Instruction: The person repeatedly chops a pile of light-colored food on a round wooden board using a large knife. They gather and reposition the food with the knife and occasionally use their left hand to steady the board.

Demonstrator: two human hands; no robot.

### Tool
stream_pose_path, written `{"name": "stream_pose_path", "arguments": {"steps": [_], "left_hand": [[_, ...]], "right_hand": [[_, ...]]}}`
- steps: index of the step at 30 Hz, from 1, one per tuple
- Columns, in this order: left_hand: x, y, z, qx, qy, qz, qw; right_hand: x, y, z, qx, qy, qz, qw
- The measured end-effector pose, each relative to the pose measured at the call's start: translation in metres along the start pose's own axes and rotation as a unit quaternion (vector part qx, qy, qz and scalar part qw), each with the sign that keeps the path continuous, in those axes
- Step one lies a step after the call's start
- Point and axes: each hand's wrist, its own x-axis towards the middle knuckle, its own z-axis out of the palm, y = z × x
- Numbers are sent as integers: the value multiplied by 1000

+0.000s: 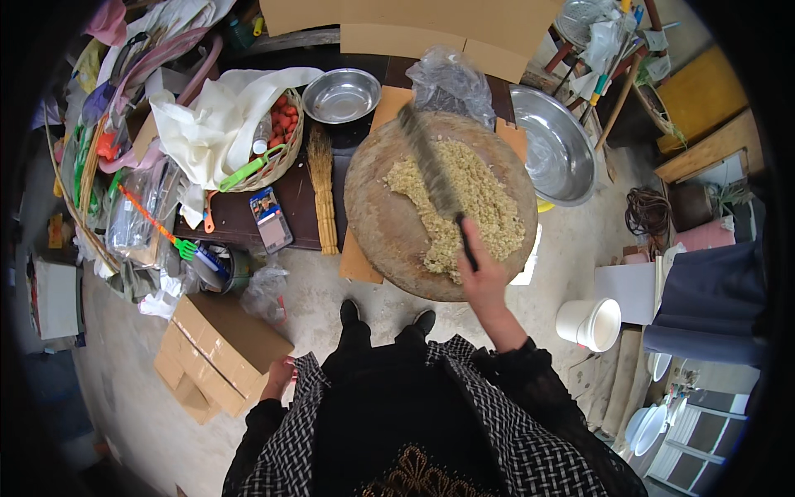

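Observation:
My right hand point(487, 289) grips the black handle of a cleaver point(431, 168), whose blade is blurred. The blade is over a mound of finely chopped pale yellow-green food point(484, 192); whether it touches the food is unclear. Under the food lies a thick round wooden chopping block point(382, 217). Down at my left side, my left hand point(281, 377) is partly hidden, near the edge of my black-and-white patterned garment point(307, 382). Whether its fingers hold anything cannot be made out.
Left of the block lie a straw brush point(322, 199), a phone point(271, 220) and a wicker basket point(297, 152) of red fruit, partly under white cloth. A steel bowl point(341, 96) stands behind. To the right are a large steel basin point(556, 149) and white bucket point(590, 324). A cardboard box point(217, 354) sits on the floor.

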Motion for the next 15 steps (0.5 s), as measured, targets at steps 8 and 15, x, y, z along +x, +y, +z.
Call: {"name": "stream_pose_path", "arguments": {"steps": [8, 15], "left_hand": [[23, 47, -3, 17, -11, 56, 998], [30, 55, -3, 7, -44, 25, 999]], "right_hand": [[-6, 8, 2, 57, 37, 3, 998], [-10, 0, 3, 47, 9, 56, 997]]}}
